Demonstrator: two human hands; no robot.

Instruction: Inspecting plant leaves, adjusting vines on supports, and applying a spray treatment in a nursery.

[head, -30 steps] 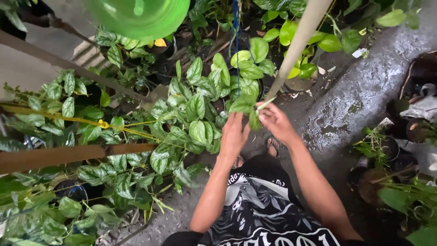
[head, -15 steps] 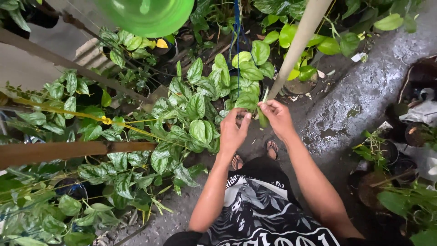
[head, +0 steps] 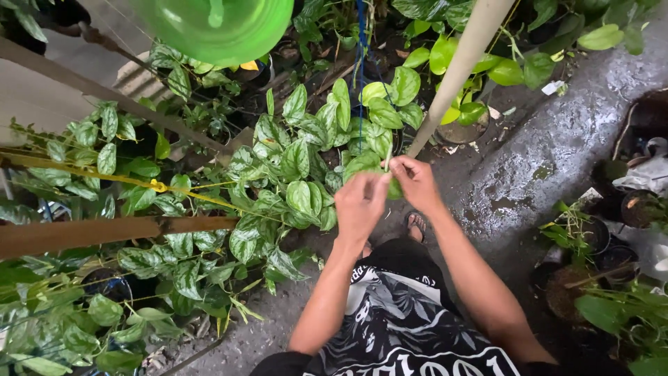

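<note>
A green leaf cutting (head: 395,186) sits pinched between both hands, its thin stem running up and slightly left. The right hand (head: 415,182) has its fingers closed on the leaf; the left hand (head: 360,203) meets it from the left, fingertips together against it. Behind stand a pale slanted pole (head: 456,73) and variegated vine leaves (head: 296,160).

Soft, even daylight with faint shadows; glare on the wet ground (head: 550,150), green disc (head: 216,24) blurred.
</note>
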